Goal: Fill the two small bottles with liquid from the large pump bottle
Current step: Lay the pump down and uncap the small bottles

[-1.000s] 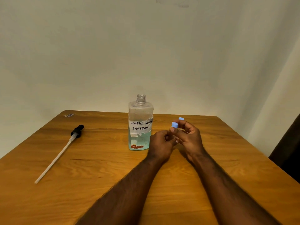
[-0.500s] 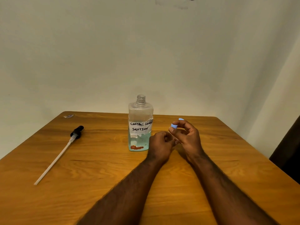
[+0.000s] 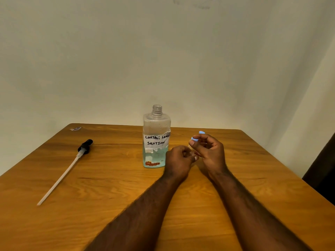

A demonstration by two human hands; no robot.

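Observation:
The large clear bottle, labelled "contact lens solution", stands upright mid-table with its neck open and blue-green liquid in the lower third. Its black pump with a long white tube lies on the table to the left. My right hand, just right of the bottle, pinches a small blue cap between thumb and forefinger. A second blue cap peeks out behind those fingers. My left hand is curled round a small bottle, which it almost fully hides; only a pale tip shows by the right thumb.
The wooden table runs to a pale wall behind. A small scrap of wrapper lies at the far left corner. A dark object stands beyond the table's right edge.
The blue cap in my right fingers has turned and dipped slightly. Both hands stay together beside the large bottle.

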